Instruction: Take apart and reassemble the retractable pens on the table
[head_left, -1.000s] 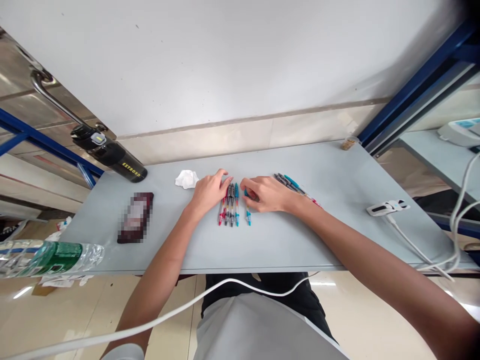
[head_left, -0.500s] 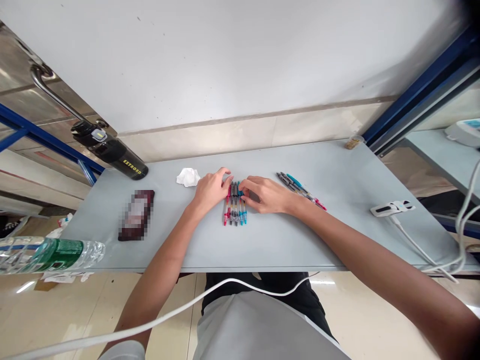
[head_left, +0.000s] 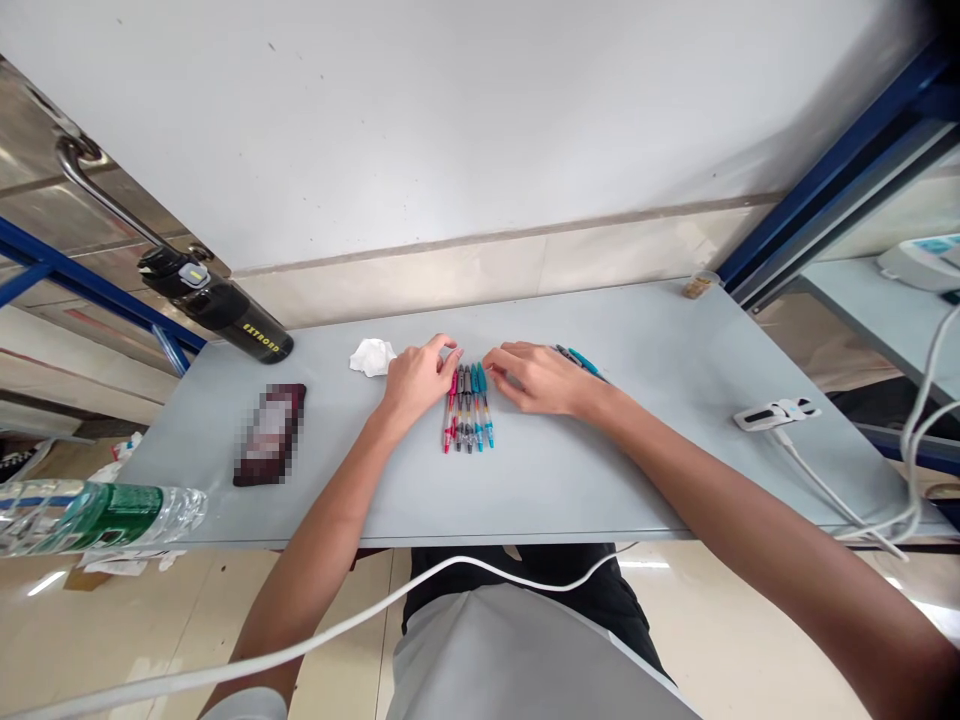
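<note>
A row of pens lies side by side on the grey table (head_left: 600, 480), their tips toward the table's front edge. From left to right come a red pen (head_left: 449, 420), dark grey pens (head_left: 464, 395) and teal pens (head_left: 481, 385). My left hand (head_left: 420, 372) rests at the row's left, thumb against or very near the red pen's upper end, fingers loosely bent and apart. On the other side, my right hand (head_left: 532, 378) is beside the teal pens, its fingers bent with a gap to the thumb. Neither hand visibly grips a pen.
More pens (head_left: 581, 360) lie behind my right wrist, partly hidden. Crumpled white tissue (head_left: 371, 356) sits left of my left hand. A blurred dark red packet (head_left: 271, 435), black bottle (head_left: 240, 318), clear water bottle (head_left: 120, 512), small cup (head_left: 700, 286) and white cabled device (head_left: 778, 413) are around.
My right hand has drawn back slightly to the right, off the teal pens, uncovering them. The rightmost teal pen now lies more aslant. More of the pens behind my right wrist are covered.
</note>
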